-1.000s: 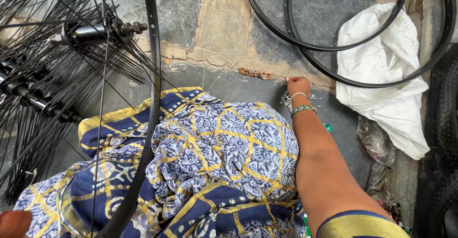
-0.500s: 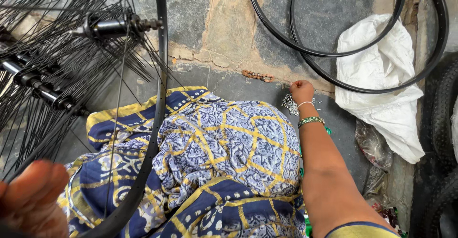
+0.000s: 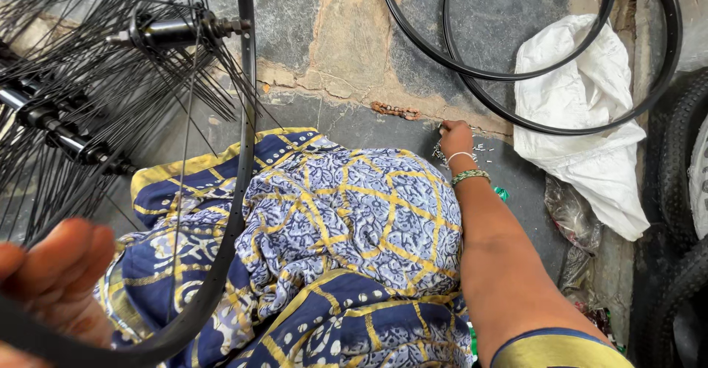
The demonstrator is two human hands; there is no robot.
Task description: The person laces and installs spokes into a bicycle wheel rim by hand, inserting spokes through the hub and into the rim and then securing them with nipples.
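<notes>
My left hand fills the lower left corner, blurred and close, its fingers wrapped around the black rim of a bicycle wheel whose hub and spokes stand at upper left. My right hand reaches out to the stone floor, fingers down among a scatter of small silver spoke nipples; whether it holds any I cannot tell. Bangles circle that wrist. Blue and yellow patterned cloth covers my lap between the two arms.
More spoked hubs lie at the left. Two bare black rims lean at the top right over a white sack. Tyres stand at the right edge. A short rusty chain piece lies on the floor.
My left hand has risen into view at the lower left, gripping the rim. The wheel and hub have shifted right in view. My right hand stays at the small parts on the floor.
</notes>
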